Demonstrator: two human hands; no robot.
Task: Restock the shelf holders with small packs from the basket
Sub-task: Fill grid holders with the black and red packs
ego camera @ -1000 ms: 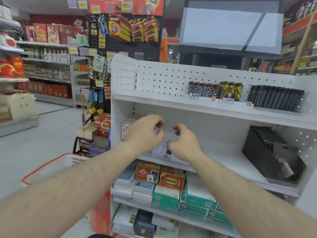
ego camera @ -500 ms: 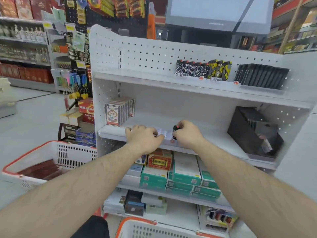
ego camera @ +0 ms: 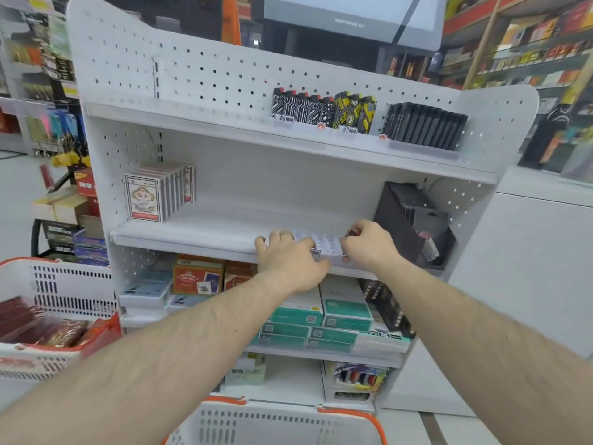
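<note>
Holder work sits at the centre of the frame: we have a clear plastic holder (ego camera: pixel 321 245) lying on the front edge of the middle shelf (ego camera: pixel 192 232), and both our hands are on it. Our left hand (ego camera: pixel 288 261) rests over its left end with fingers curled over the top. Our right hand (ego camera: pixel 369 244) grips the right end, and the fingertips (ego camera: pixel 351 233) seem to pinch a small dark pack with a red tip, though it is too hidden to be sure. The holder's cells look mostly unfilled, so we judge this one is barely started.

Further out, the top shelf in the upper middle already carries a patterned row of packs (ego camera: pixel 324 112) and a black row (ego camera: pixel 426 125), which look stocked. At the left of the middle shelf stands a row of white boxes (ego camera: pixel 154 194); at its right a black display box (ego camera: pixel 414 220) leans.

Two baskets remain to draw from, we judge: one at the lower left (ego camera: pixel 64 290) holding reddish packets, one at the bottom centre (ego camera: pixel 282 422) whose contents we cannot see.
</note>
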